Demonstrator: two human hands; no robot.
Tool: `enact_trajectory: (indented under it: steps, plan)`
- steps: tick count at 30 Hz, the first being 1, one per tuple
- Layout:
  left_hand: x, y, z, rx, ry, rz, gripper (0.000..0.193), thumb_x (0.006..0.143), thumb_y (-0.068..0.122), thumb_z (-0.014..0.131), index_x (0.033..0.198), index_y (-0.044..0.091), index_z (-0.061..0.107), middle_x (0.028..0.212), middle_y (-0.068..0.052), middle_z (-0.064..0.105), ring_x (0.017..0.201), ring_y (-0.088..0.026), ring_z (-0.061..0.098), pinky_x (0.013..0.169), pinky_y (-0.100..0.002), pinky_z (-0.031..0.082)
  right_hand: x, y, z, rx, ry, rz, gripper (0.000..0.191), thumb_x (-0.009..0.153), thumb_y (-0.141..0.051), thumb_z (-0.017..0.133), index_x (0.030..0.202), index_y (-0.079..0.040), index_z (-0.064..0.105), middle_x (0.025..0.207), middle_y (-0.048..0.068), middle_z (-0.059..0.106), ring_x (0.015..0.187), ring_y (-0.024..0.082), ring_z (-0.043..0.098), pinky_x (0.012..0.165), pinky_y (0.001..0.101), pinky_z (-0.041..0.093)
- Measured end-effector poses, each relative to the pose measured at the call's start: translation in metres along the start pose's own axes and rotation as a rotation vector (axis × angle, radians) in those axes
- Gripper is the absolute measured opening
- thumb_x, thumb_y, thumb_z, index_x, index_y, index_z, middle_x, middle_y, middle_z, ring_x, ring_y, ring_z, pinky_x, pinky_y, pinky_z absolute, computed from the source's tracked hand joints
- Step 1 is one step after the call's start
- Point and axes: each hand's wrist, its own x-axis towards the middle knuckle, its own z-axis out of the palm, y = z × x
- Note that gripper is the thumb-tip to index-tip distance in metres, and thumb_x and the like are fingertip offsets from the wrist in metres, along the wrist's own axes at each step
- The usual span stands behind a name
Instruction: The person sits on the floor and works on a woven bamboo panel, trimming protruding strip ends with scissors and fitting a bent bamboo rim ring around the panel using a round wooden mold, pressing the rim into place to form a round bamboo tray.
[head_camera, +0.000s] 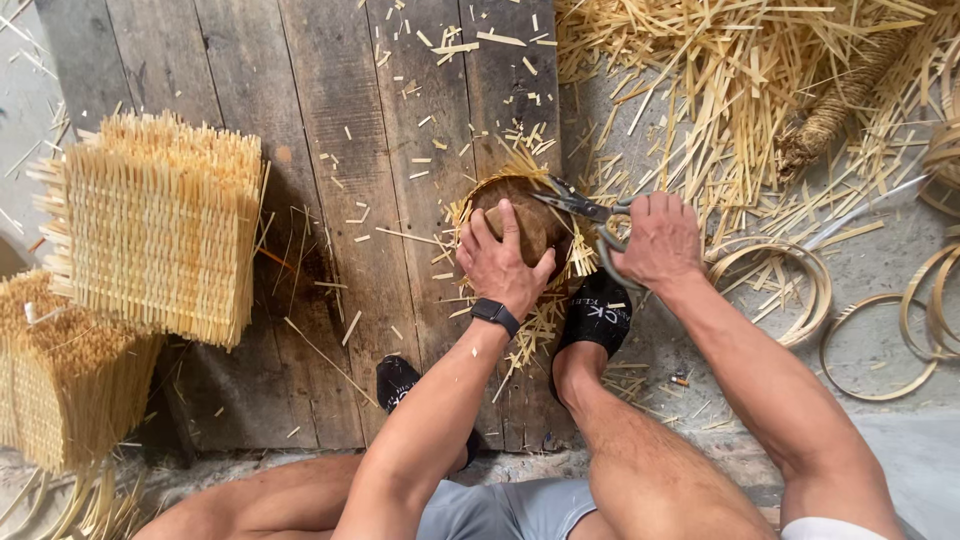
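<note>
Weathered grey wooden planks (300, 200), strewn with pale straw offcuts (740, 90), fill the head view, with finished woven straw baskets (160, 225) stacked at the left edge and thin bent cane hoops (780, 275) at the right. At centre frame a small round basket on a brown mould (530, 215) is pressed down by the left hand (503, 262), while grey metal scissors (585, 208) are gripped by the right hand (655, 240), blades parted at the rim. Trimming of protruding ends appears under way; a steady hold and a cut close to the weave would be needed.

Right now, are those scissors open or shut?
Open. The scissors in the right hand show two blades spread apart at the rim of the small basket.
</note>
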Motion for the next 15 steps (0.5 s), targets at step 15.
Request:
enact_trajectory:
  steps: [15]
  plan:
    - [0.007,-0.028,-0.006,-0.071,-0.098,0.368,0.107,0.061,0.038,0.090,0.153,0.018,0.040,0.147,-0.023,0.037,0.138,-0.044,0.034,0.113,-0.057,0.030,0.015,0.019,-0.002,-0.156,0.201,-0.143,0.023,0.097,-0.025,0.060,0.078,-0.015,0.053,0.069,0.000,0.046,0.061,0.013,0.042,0.049,0.0304,0.035]
